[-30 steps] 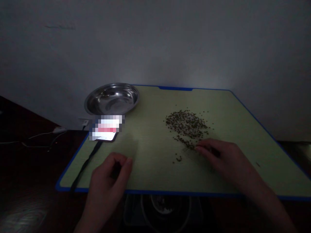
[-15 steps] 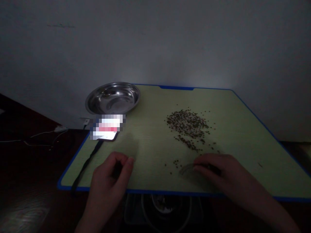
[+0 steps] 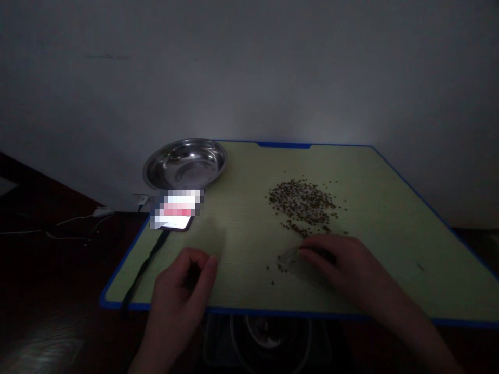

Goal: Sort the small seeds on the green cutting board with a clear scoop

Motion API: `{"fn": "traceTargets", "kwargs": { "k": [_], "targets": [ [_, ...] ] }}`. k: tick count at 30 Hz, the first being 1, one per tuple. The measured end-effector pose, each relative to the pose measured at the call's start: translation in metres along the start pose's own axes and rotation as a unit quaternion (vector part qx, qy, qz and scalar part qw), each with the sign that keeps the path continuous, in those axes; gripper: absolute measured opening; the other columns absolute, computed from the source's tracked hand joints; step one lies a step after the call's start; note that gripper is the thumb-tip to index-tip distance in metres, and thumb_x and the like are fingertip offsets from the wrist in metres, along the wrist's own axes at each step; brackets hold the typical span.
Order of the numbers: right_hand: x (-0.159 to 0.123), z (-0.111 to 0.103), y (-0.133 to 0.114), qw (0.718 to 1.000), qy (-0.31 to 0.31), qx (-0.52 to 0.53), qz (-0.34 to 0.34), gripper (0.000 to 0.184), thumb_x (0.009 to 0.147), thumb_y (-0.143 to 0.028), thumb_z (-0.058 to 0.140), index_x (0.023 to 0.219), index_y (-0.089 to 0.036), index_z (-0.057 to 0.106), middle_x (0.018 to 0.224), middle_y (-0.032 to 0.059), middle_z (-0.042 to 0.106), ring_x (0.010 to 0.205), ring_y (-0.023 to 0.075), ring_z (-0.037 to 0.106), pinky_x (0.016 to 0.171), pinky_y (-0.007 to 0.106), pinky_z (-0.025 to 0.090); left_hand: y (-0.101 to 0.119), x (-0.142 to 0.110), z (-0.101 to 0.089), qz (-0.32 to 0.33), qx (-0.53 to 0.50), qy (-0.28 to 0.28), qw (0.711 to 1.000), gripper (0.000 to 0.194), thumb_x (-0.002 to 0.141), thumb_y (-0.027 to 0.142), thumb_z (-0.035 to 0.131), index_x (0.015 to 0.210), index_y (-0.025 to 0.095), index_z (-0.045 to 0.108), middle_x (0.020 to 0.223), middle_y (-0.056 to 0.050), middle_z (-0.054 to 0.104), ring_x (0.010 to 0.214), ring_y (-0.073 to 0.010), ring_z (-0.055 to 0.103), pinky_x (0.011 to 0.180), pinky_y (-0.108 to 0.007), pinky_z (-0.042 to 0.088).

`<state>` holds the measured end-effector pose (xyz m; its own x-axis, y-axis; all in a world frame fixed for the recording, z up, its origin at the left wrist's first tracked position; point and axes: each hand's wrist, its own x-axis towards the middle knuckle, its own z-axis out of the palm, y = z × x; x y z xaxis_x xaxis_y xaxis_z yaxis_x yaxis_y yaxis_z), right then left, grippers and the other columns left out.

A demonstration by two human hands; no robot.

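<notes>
My right hand (image 3: 351, 266), thumb and forefinger drawn close (I cannot tell whether they pinch anything), is nearer than my left hand (image 3: 177, 297), its tips together, to the heap of dark grains (image 3: 302, 201), lying at eleven o'clock on the tabletop (image 3: 390, 208), long axis roughly nine-to-three.

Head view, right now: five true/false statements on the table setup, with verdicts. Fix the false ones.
1. The metal bowl sits at the far left corner of the table. True.
2. The lit phone is behind the metal bowl. False: it lies on the near side of it.
3. The right hand pinches a thin see-through item. True, though what it is can't be told.
4. The left hand is in the dark grains. False: it is well left of them, over the near edge.
5. A dark strap runs from the lit phone toward the near edge. True.
</notes>
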<state>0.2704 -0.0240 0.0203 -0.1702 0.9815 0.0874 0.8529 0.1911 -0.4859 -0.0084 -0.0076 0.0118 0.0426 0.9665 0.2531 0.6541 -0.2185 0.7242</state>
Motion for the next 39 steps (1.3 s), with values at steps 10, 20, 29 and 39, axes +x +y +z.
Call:
{"fn": "traceTargets", "kwargs": {
  "k": [10, 20, 29, 39],
  "targets": [
    [-0.012, -0.005, 0.003, 0.997, -0.016, 0.067, 0.04, 0.022, 0.094, -0.029, 0.051, 0.087, -0.026, 0.072, 0.087, 0.0012, 0.077, 0.076, 0.0184, 0.071, 0.066, 0.03, 0.053, 0.0, 0.0, 0.001, 0.002, -0.006, -0.004, 1.0, 0.026, 0.088, 0.034, 0.053, 0.064, 0.022, 0.05, 0.057, 0.004, 0.054, 0.05, -0.0122, 0.052, 0.046, -0.023, 0.041],
    [-0.006, -0.003, -0.003, 0.998, 0.002, 0.028, 0.056, 0.024, 0.094, -0.03, 0.05, 0.089, -0.024, 0.072, 0.086, 0.002, 0.077, 0.075, 0.0201, 0.071, 0.069, 0.034, 0.052, -0.004, -0.003, 0.002, 0.002, -0.016, -0.008, 1.0, 0.025, 0.089, 0.033, 0.053, 0.066, 0.022, 0.05, 0.058, 0.005, 0.052, 0.05, -0.0114, 0.051, 0.046, -0.022, 0.04],
    [-0.009, 0.007, -0.005, 0.997, -0.02, 0.06, 0.048, 0.024, 0.093, -0.033, 0.049, 0.088, -0.026, 0.071, 0.088, 0.0011, 0.076, 0.078, 0.0203, 0.07, 0.071, 0.035, 0.051, -0.002, -0.002, 0.001, 0.012, -0.006, -0.001, 1.0, 0.025, 0.088, 0.032, 0.052, 0.065, 0.022, 0.05, 0.057, 0.005, 0.051, 0.049, -0.0111, 0.05, 0.045, -0.022, 0.04],
    [-0.005, 0.006, -0.003, 0.998, -0.014, 0.034, 0.044, 0.024, 0.093, -0.034, 0.049, 0.089, -0.025, 0.071, 0.088, 0.0025, 0.077, 0.078, 0.0217, 0.07, 0.072, 0.037, 0.05, -0.002, -0.002, 0.002, 0.014, -0.018, -0.004, 1.0, 0.025, 0.089, 0.032, 0.053, 0.066, 0.022, 0.05, 0.057, 0.005, 0.051, 0.049, -0.0106, 0.05, 0.045, -0.021, 0.04]
  ]
}}
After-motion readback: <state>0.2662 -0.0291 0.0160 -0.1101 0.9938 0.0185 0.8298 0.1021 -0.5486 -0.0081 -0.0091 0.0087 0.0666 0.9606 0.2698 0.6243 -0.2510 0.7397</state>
